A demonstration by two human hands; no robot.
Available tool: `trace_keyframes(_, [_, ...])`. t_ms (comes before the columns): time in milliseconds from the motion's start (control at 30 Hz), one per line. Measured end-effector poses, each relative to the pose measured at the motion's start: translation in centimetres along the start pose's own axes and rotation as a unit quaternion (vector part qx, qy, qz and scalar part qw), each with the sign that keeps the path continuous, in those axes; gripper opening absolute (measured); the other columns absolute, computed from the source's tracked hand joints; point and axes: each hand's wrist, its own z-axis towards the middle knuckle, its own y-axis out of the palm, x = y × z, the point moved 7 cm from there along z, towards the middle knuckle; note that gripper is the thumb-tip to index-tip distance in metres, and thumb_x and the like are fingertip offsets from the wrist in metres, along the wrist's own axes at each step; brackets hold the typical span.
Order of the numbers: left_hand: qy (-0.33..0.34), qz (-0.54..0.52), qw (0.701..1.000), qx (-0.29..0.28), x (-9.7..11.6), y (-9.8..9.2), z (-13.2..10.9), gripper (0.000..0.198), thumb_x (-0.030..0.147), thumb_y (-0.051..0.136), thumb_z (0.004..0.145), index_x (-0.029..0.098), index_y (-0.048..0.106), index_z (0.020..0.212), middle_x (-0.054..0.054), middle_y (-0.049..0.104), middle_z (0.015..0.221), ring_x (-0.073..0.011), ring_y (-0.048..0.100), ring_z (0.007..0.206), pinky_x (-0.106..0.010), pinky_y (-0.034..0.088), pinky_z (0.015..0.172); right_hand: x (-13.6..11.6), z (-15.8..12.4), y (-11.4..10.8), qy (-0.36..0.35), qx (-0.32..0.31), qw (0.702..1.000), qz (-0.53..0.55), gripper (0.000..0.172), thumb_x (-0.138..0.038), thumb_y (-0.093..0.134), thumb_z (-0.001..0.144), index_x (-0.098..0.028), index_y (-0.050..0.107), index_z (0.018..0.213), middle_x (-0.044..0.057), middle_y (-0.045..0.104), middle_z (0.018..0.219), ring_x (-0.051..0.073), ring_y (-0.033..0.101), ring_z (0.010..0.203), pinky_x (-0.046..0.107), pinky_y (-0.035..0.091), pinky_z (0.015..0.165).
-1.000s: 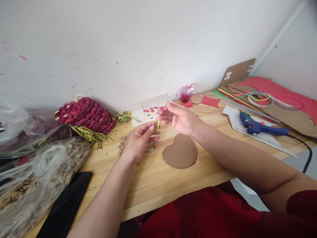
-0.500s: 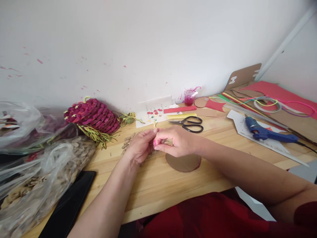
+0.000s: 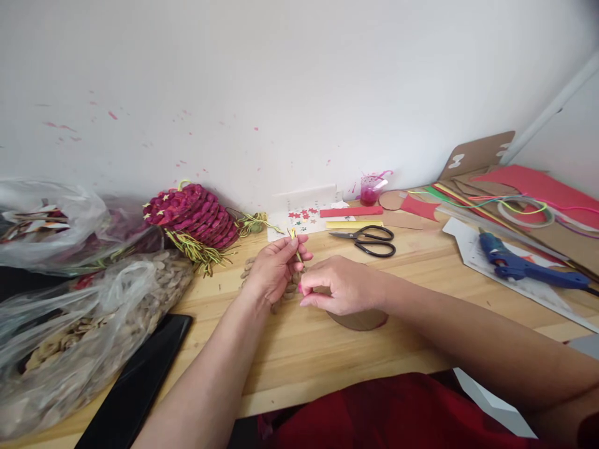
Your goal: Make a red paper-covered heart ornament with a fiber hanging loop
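Observation:
My left hand (image 3: 276, 268) pinches a small bunch of yellow and dark green yarn (image 3: 294, 234) between thumb and fingers, its tip sticking up. Just to the right and slightly lower, my right hand (image 3: 341, 285) is closed with the fingertips together. A spot of pink shows at those fingertips; whatever they grip is too small to make out. Below the right hand lies a round cardboard disc (image 3: 360, 320), partly covered by it. Small tan shell-like pieces (image 3: 246, 268) are scattered around and behind my left hand. Black-handled scissors (image 3: 369, 240) rest beyond the right hand.
Stacked magenta decorated discs with yarn fringe (image 3: 191, 215) stand at back left, near plastic bags (image 3: 116, 324) and a black flat object (image 3: 140, 380). Star stickers (image 3: 304, 215), a cup of magenta paint (image 3: 371, 192) and a blue glue gun (image 3: 524, 265) lie farther back and right.
My hands have moved apart: the right has drawn down and right from the left, which now shows more of the yarn. The whole view has shifted slightly.

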Motion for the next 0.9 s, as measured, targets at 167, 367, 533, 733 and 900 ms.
trace_keyframes(167, [0.006, 0.016, 1.0, -0.006, 0.1, 0.2, -0.1, 0.015, 0.016, 0.058, 0.093, 0.008, 0.07, 0.096, 0.0, 0.059, 0.067, -0.0074, 0.06, 0.054, -0.015, 0.048, 0.048, -0.6, 0.1, 0.6, 0.009, -0.034, 0.999, 0.0, 0.022, -0.029, 0.066, 0.089, -0.017, 0.062, 0.072, -0.003, 0.058, 0.063, 0.011, 0.048, 0.06, 0.025, 0.034, 0.062])
trace_keyframes(367, [0.027, 0.027, 0.999, 0.005, 0.5, -0.3, 0.2, 0.014, 0.016, 0.059, 0.092, 0.008, 0.07, 0.094, 0.0, 0.059, 0.067, -0.0051, 0.054, 0.049, -0.015, 0.046, 0.047, 2.3, -1.3, -5.8, 0.161, 0.043, 0.983, -0.084, 0.029, -0.046, 0.063, 0.089, -0.019, 0.064, 0.081, 0.001, 0.067, 0.079, 0.012, 0.053, 0.063, 0.026, 0.033, 0.061])
trace_keyframes(533, [0.038, 0.048, 0.998, -0.001, 0.7, -0.1, 0.0, 0.015, 0.021, 0.064, 0.089, 0.008, 0.07, 0.094, 0.001, 0.058, 0.067, -0.005, 0.052, 0.048, -0.015, 0.044, 0.045, 9.1, -5.4, -10.1, 0.416, -0.055, 0.873, -0.248, 0.016, -0.037, 0.063, 0.081, -0.021, 0.065, 0.077, 0.005, 0.066, 0.073, 0.019, 0.056, 0.066, 0.029, 0.031, 0.058])
trace_keyframes(733, [0.033, 0.071, 0.996, -0.029, 0.5, 0.3, -0.2, 0.023, 0.03, 0.073, 0.082, 0.01, 0.071, 0.093, 0.002, 0.057, 0.067, -0.0051, 0.052, 0.049, -0.015, 0.042, 0.043, 9.7, -6.0, -9.4, 0.467, -0.123, 0.828, -0.284, 0.011, -0.028, 0.06, 0.078, -0.021, 0.067, 0.081, 0.009, 0.069, 0.08, 0.023, 0.06, 0.07, 0.031, 0.032, 0.057])
trace_keyframes(900, [0.035, 0.073, 0.996, -0.047, 0.6, 0.5, -0.2, 0.029, 0.034, 0.077, 0.078, 0.01, 0.073, 0.094, 0.002, 0.056, 0.066, -0.0055, 0.052, 0.049, -0.016, 0.041, 0.043, 9.9, -6.1, -9.6, 0.485, -0.111, 0.815, -0.297, 0.021, -0.031, 0.061, 0.078, -0.017, 0.068, 0.093, 0.013, 0.07, 0.091, 0.025, 0.062, 0.074, 0.031, 0.034, 0.057])
